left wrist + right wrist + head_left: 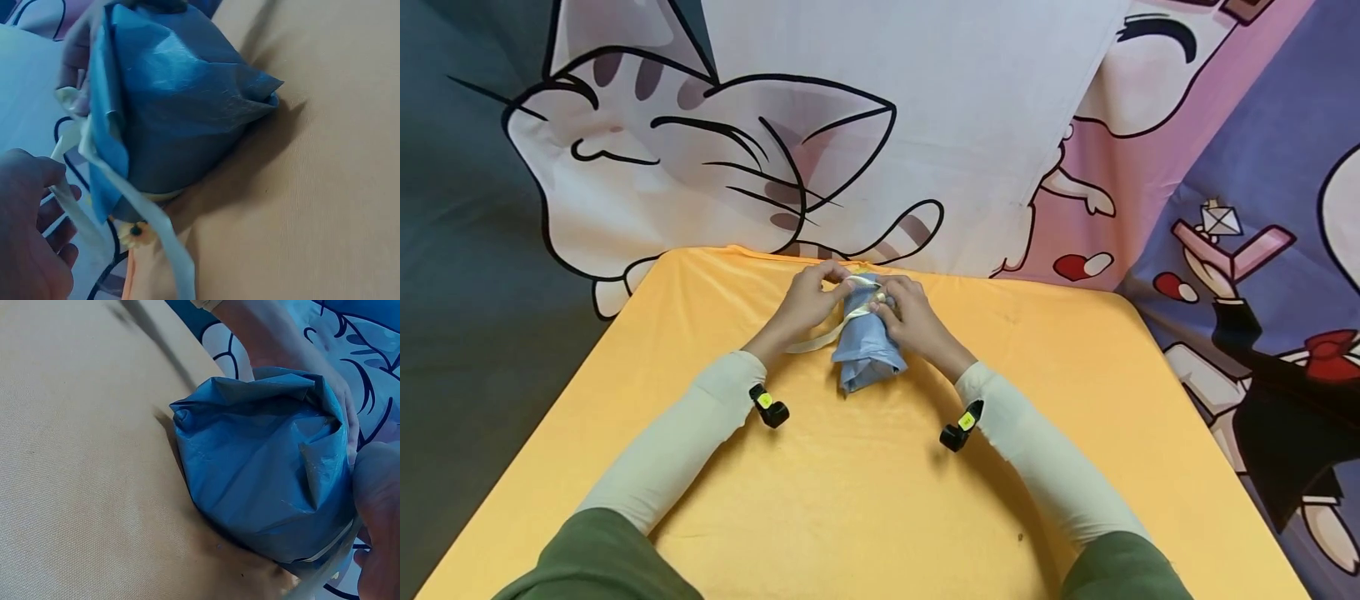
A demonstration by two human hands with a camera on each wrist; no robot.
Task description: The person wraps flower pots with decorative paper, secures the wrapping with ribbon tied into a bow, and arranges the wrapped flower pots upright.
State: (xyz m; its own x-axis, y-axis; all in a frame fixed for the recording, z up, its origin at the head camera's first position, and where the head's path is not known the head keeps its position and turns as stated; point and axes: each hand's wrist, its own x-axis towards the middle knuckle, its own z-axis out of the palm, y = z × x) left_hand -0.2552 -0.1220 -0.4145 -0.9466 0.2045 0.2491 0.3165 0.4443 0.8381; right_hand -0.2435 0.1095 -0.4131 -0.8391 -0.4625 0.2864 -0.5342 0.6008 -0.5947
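A bundle wrapped in blue paper (867, 343) lies on the yellow-covered table, its folded lower end toward me. Around its upper part runs a cream ribbon (820, 342), one tail trailing left. My left hand (808, 298) pinches a length of this ribbon between thumb and index finger, as the left wrist view shows. At the bundle's right side, my right hand (912, 315) also pinches the ribbon, close against the paper. A small yellow flower (136, 234) pokes out near the bundle's far end. In the right wrist view, the blue paper (262, 469) hides part of the left hand.
The yellow tablecloth (850, 500) spreads beneath both forearms. Behind the table's far edge hangs a cartoon cat backdrop (985, 125), with another printed panel (1225, 333) on the right. A tiny dark speck (1020, 537) lies near the front.
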